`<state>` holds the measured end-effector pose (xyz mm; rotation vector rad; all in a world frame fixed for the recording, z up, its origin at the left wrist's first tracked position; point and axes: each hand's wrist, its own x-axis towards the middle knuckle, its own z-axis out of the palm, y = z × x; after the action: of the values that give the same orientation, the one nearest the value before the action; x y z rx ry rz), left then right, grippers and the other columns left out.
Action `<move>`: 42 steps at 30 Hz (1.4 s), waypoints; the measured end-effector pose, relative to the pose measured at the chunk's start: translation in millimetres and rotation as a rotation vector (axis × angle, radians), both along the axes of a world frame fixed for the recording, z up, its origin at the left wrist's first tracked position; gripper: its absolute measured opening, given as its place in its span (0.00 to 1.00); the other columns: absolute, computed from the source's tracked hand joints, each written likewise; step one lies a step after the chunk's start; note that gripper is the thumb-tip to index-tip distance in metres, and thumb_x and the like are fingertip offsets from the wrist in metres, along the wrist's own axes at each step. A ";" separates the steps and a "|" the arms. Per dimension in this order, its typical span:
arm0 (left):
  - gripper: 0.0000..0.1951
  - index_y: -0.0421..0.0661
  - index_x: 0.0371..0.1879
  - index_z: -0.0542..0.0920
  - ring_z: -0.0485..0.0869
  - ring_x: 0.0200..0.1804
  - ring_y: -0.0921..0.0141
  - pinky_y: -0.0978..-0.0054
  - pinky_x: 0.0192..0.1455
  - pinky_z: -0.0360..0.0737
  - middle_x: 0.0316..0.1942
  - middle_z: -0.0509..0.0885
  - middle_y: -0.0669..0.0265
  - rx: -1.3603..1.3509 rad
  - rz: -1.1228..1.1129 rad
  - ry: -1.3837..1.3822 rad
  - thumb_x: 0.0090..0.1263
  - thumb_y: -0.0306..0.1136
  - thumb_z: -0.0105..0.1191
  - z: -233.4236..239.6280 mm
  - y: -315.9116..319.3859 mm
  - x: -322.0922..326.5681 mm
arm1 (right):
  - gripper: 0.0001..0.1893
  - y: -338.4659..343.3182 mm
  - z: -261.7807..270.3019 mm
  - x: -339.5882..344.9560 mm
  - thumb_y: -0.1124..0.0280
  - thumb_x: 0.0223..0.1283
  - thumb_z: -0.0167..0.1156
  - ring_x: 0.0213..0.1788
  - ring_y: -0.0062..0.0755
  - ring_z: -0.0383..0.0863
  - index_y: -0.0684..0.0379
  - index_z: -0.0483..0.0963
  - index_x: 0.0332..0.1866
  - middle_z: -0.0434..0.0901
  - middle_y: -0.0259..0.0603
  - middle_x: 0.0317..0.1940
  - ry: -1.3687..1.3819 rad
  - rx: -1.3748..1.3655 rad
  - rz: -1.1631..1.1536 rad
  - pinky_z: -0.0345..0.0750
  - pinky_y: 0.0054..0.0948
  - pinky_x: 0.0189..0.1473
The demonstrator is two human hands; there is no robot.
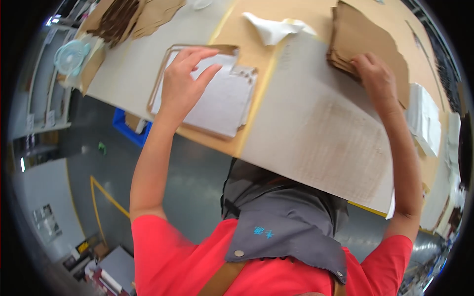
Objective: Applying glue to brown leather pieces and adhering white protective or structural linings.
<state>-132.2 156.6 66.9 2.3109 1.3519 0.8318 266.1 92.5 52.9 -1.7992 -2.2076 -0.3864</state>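
My left hand (181,79) is raised over a stack of white sheets (211,103), thumb and fingers apart with nothing between them. Brown sheet edges (218,136) frame this stack, and small brown marks show at its notched upper right corner. On the right side of the table, my right hand (376,76) pinches the near edge of a stack of brown, card-like sheets (364,35). How many sheets its fingers hold is hidden. Between the two stacks lies a grey work board (296,111) with a brownish worn patch.
Crumpled white paper (274,29) lies at the back of the wooden table (237,22). A white folded stack (424,114) sits far right. More brown sheets (155,16) and a light-blue fan (70,57) are at left. A blue bin (129,127) stands below the table edge.
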 end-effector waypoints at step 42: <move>0.34 0.42 0.68 0.66 0.80 0.55 0.69 0.69 0.57 0.78 0.55 0.79 0.62 -1.417 -0.428 -0.971 0.63 0.32 0.65 9.3 -116.4 180.3 | 0.16 -179.2 12.9 -69.8 0.84 0.43 0.69 0.38 0.39 0.82 0.63 0.78 0.41 0.80 0.41 0.37 0.263 0.106 0.423 0.77 0.35 0.39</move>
<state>48.0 40.1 76.2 0.7856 0.5414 0.4280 196.3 -86.8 65.8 -1.2049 -2.2488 -0.1614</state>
